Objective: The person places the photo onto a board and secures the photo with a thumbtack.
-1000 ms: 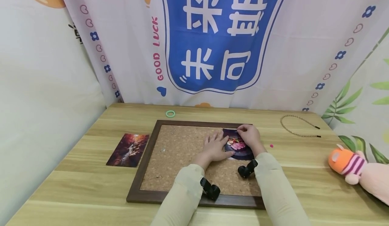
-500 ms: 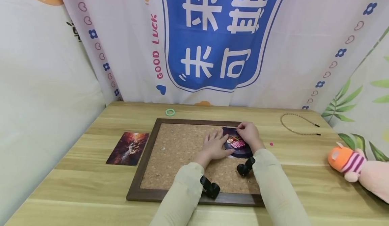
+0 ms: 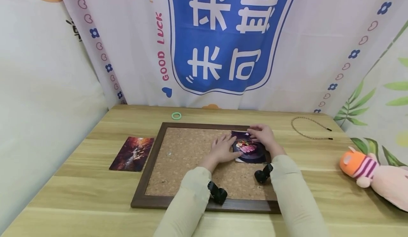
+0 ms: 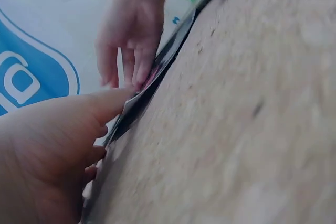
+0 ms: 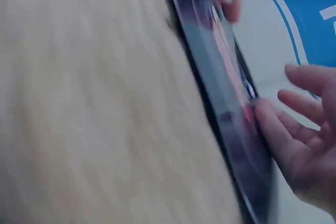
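Note:
A dark photo print of a plate of food (image 3: 248,150) lies on the right part of a cork board (image 3: 188,159) with a brown wooden frame. Near the print's top edge shows a small pale pink pushpin head (image 3: 247,134). My left hand (image 3: 222,150) rests with spread fingers along the print's left side, thumb on its surface. Over the print's upper right is my right hand (image 3: 262,136), its fingers loosely bent and holding nothing. In the right wrist view, the right thumb (image 5: 270,124) touches the print's surface while the other fingers are apart from it.
Left of the board lies a second photo print (image 3: 132,154) of an autumn stream. Behind it sits a green ring (image 3: 176,116). A braided headband (image 3: 302,130) is at the back right, with a plush toy (image 3: 366,169) in front. A patterned curtain (image 3: 137,70) hangs behind the table.
My right hand has let go at the print's top edge and opened its fingers, uncovering the pushpin head. The loose pink dot on the table is now out of sight. The left hand stays on the print.

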Demonstrator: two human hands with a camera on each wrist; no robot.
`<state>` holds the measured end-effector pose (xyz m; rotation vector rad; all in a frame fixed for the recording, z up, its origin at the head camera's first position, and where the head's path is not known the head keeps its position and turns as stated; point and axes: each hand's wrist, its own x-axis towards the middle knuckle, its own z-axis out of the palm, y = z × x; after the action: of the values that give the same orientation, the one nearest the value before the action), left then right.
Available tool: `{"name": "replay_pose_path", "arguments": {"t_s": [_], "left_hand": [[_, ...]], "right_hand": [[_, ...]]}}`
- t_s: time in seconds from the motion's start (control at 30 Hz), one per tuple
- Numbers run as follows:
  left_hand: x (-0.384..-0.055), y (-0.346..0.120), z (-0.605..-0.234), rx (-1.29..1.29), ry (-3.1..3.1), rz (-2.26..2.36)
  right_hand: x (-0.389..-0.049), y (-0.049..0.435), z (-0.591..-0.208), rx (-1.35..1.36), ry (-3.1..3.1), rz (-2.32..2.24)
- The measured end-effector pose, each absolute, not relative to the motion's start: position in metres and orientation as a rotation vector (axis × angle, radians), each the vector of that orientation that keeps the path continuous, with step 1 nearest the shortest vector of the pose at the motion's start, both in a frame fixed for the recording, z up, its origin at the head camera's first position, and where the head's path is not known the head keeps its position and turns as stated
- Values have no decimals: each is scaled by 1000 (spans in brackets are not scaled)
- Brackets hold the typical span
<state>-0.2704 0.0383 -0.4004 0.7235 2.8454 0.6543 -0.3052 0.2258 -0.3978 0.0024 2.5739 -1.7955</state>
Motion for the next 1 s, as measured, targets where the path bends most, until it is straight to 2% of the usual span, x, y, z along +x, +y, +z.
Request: {"name": "replay_pose_path", "arguments": {"t_s": [0.17,0.4,0.7,1.0], "left_hand": [[-275,28,-392,731,2767,826],[-281,-12,-370,606,2644,1112],[-285,-109,-338,455,2772,1226],[-272,-220,-349,266,2835,1269]], "right_hand": [[-311,246,-391,-152,2489,-1797],[-289,269,-349,-274,2629,-1677],[-270,299,-331,-275,2761,-1546],[-253,325,-354,-163,2778,-1521]]}}
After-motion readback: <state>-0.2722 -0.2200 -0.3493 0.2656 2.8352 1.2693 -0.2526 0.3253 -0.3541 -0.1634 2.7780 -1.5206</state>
